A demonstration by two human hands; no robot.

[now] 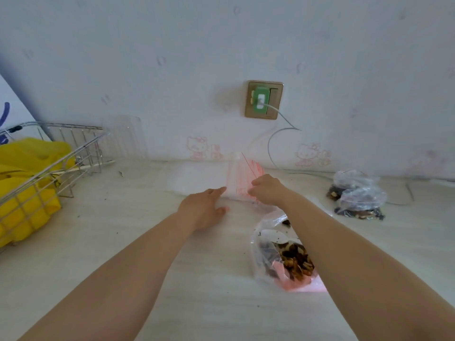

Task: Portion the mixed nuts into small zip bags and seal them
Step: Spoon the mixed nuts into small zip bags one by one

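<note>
A stack of empty clear zip bags [204, 177] with red seal strips lies on the pale counter near the wall. My left hand [205, 210] presses flat on the stack's near edge, fingers straight. My right hand [267, 189] pinches the red-striped top of one zip bag at the stack's right end. A large clear bag of mixed nuts [285, 259] lies open on the counter under my right forearm. Two filled small bags of nuts [357, 195] sit at the right near the wall.
A wire basket [61, 153] holding yellow plastic bags [27, 180] stands at the left. A wall socket [264, 99] with a green plug and a grey cable [278, 136] hangs above the counter. Small crumbs dot the counter.
</note>
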